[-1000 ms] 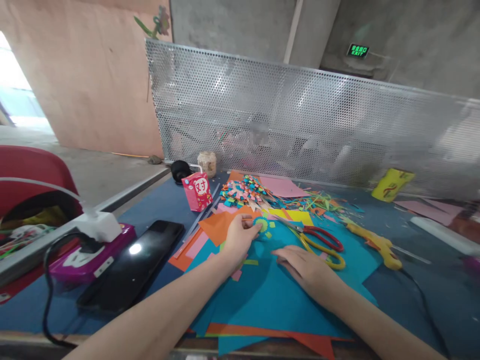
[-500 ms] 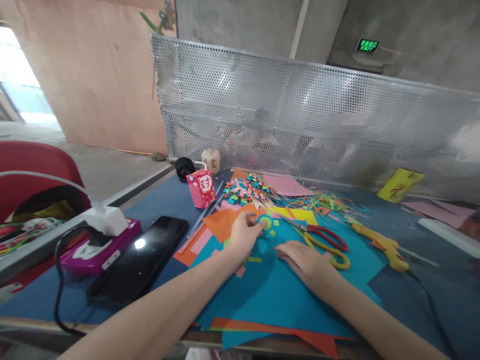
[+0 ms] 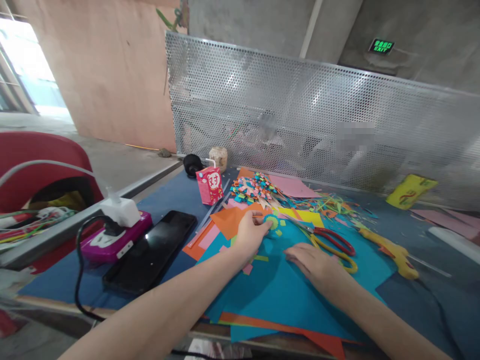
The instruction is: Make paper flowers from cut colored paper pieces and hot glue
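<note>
My left hand [image 3: 252, 234] is closed in a pinch at the near left edge of a small round paper piece [image 3: 271, 221], blue with a notched yellow-green ring. My right hand [image 3: 308, 261] lies low over the large blue paper sheet [image 3: 277, 295]. Its fingers are bent and pressed together, and whatever may be between them is hidden. Just beyond it, scissors [image 3: 333, 242] with red and yellow handles rest with the blades toward the round piece. Small yellow-green paper squares [image 3: 278, 233] are scattered beside that piece.
A heap of multicoloured paper strips [image 3: 255, 187] lies behind the hands. At the right is a yellow glue gun [image 3: 390, 252] with its cord. On the left stand a pink drink box [image 3: 210, 185], a black phone [image 3: 153, 255] and a purple power strip [image 3: 116, 240]. A perforated metal screen [image 3: 300, 105] closes the back.
The camera view has swung slightly left, so everything sits further right. Both hands keep nearly the same pose, the left still pinching by the round paper piece.
</note>
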A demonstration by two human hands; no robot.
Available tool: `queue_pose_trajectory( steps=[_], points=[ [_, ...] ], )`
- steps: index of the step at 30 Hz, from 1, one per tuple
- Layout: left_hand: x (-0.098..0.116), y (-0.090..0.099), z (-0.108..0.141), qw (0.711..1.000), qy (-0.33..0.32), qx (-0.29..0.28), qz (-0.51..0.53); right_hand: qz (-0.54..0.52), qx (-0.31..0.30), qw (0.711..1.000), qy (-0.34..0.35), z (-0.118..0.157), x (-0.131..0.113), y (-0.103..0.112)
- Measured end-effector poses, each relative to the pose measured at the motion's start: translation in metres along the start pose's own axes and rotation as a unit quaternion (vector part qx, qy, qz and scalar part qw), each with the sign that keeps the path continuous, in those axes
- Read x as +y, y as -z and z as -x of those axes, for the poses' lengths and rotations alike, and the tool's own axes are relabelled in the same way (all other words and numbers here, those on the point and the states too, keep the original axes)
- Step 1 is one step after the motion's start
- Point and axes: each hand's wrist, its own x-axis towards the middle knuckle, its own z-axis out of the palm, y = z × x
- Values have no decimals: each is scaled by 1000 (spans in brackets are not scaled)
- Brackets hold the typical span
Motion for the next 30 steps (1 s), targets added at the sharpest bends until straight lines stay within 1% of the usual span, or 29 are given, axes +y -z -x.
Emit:
queue_pose_trajectory(
  steps=[4, 9, 12, 16, 19, 26, 30],
  points=[
    [0, -1, 0, 1000, 0, -2, -4, 7, 5, 1000, 4, 2, 0, 1],
    [1, -1, 0, 1000, 1, -2, -9, 6, -11, 1000, 1, 0, 2, -2],
    [1, -1, 1, 1000, 1, -3, -10, -3, -18, 1000, 0, -1, 1, -1],
    [0, -1, 1, 1000, -6, 0, -16, 5, -41, 999, -13, -4, -2, 3],
    [-1, -1, 1, 1000, -9, -1, -22, 11, -46, 999, -26, -2, -2, 4],
    [-4, 0, -2, 999, -16, 0, -38, -2, -41, 999, -4, -1, 4, 1],
    [-5, 0, -3, 999, -20, 0, -40, -7, -43, 999, -14, -3, 3, 2]
  ],
)
